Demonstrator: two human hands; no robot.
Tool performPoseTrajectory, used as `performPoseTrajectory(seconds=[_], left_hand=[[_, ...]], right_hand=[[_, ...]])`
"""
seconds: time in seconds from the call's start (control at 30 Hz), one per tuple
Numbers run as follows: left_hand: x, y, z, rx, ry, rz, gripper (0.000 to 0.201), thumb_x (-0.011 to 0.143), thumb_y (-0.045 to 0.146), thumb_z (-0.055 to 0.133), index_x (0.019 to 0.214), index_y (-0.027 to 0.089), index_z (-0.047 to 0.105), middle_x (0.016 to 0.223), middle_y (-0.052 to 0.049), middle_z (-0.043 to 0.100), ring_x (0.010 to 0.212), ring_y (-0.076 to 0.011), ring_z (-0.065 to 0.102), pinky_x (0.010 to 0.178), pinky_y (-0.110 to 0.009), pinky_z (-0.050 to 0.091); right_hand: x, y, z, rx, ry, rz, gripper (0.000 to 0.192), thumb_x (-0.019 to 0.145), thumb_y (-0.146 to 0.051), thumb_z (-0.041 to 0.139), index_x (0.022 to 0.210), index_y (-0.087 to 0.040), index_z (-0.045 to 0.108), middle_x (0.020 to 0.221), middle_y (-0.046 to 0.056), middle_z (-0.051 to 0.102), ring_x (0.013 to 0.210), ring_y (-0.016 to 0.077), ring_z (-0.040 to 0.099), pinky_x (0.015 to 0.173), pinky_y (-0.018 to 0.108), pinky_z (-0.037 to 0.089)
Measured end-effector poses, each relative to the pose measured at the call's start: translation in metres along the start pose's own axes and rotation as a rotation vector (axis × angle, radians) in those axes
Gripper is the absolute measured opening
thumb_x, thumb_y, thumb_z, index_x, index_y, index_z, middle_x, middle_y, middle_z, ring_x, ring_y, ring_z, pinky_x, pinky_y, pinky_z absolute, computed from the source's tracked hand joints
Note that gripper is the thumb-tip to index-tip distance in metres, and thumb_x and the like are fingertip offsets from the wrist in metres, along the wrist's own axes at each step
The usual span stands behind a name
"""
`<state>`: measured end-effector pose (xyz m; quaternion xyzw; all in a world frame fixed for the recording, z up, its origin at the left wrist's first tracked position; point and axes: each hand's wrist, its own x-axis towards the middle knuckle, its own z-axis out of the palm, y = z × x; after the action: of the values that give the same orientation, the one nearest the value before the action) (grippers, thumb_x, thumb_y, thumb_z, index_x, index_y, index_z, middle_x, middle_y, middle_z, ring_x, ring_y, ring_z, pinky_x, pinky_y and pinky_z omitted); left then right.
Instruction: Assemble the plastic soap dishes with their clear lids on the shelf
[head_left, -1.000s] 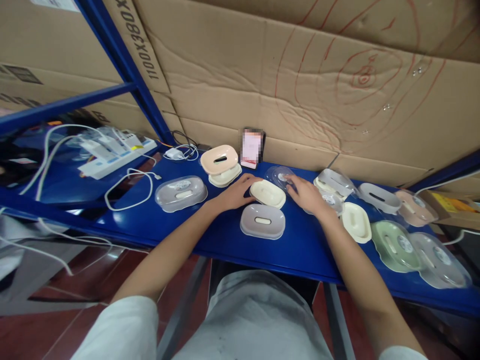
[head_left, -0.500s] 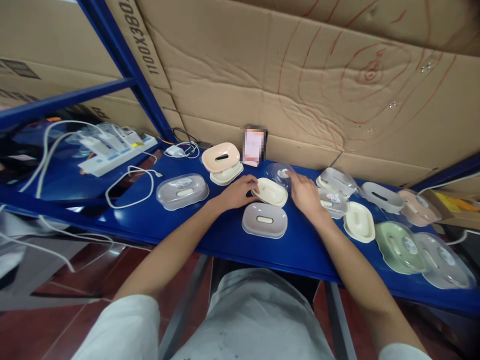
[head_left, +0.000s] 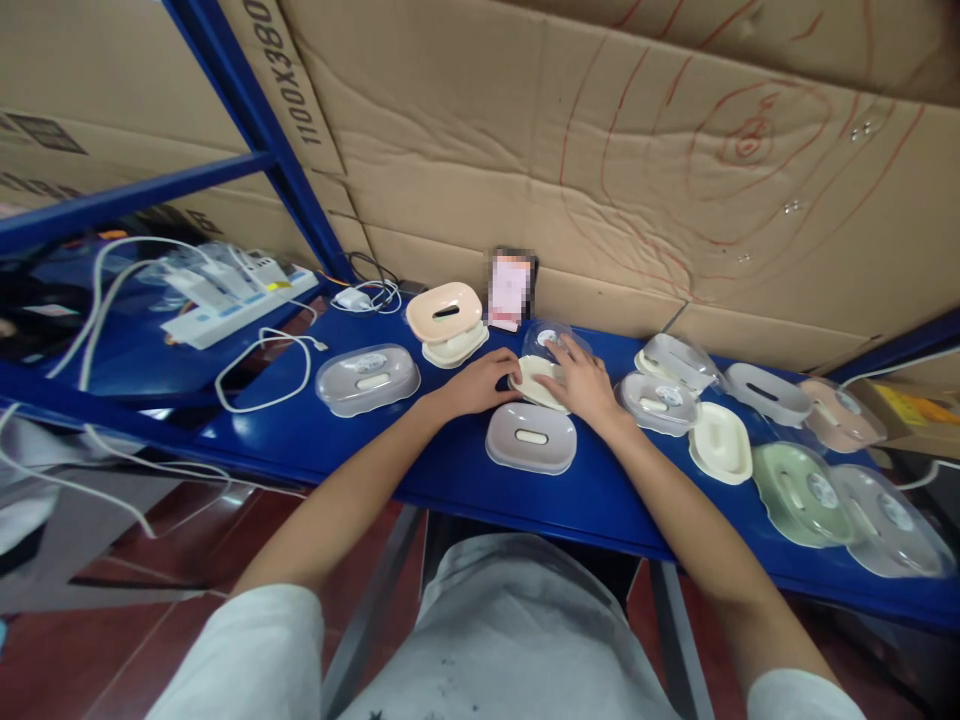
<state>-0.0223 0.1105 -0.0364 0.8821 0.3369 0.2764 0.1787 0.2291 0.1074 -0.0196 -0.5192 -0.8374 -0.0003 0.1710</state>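
1. Fingers (head_left: 564,352) of right hand (head_left: 581,385) lie spread flat over cream dish (head_left: 534,381); left hand (head_left: 480,384) curls loosely at its left edge.
2. Dish: oval, cream, mid-desk (head_left: 360,450), behind grey lid (head_left: 531,438).
3. Mostly covered; clear lid (head_left: 546,337) behind partly hidden.

Shelf (head_left: 420,450) deep glossy blue, frame post (head_left: 247,110) the same blue; backing cardboard (head_left: 600,150) plain tan with red scribbled rings and black printed numbers. Soap boxes: peach-pink (head_left: 444,311) over a cream one (head_left: 454,346), clear-lidded grey (head_left: 367,378), cream tray (head_left: 537,382), pale grey (head_left: 531,437), cream (head_left: 720,442), pale green (head_left: 801,480), dusty pink (head_left: 838,414). Cable (head_left: 262,372) and power strip (head_left: 236,303) white, the strip carrying small blue and yellow marks; floor (head_left: 150,560) dark red-brown, sleeves (head_left: 247,655) white.
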Motion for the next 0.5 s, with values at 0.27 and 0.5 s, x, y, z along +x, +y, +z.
performPoseTrajectory(seconds=[0.27,0.5], left_hand=[[-0.001,0.001,-0.001,0.001,0.012,-0.017,0.015,0.094,0.034,0.074,0.099,0.021,0.069,0.116,-0.008,0.063,0.113,-0.0273,0.065,0.106,-0.047,0.055],[-0.001,0.004,0.0,-0.016,0.048,-0.043,0.06,0.093,0.04,0.077,0.146,0.026,0.053,0.146,-0.013,0.053,0.141,-0.0323,0.056,0.123,-0.056,0.046]], right_hand=[[-0.02,0.027,-0.009,0.071,-0.023,-0.039,0.047,0.104,-0.02,0.047,0.149,-0.016,0.058,0.162,0.018,0.054,0.153,0.0346,0.048,0.124,0.059,0.042],[-0.022,0.013,-0.009,0.092,0.012,-0.05,0.052,0.103,-0.048,0.063,0.144,-0.016,0.059,0.156,0.021,0.058,0.15,0.0385,0.05,0.119,0.058,0.047]])
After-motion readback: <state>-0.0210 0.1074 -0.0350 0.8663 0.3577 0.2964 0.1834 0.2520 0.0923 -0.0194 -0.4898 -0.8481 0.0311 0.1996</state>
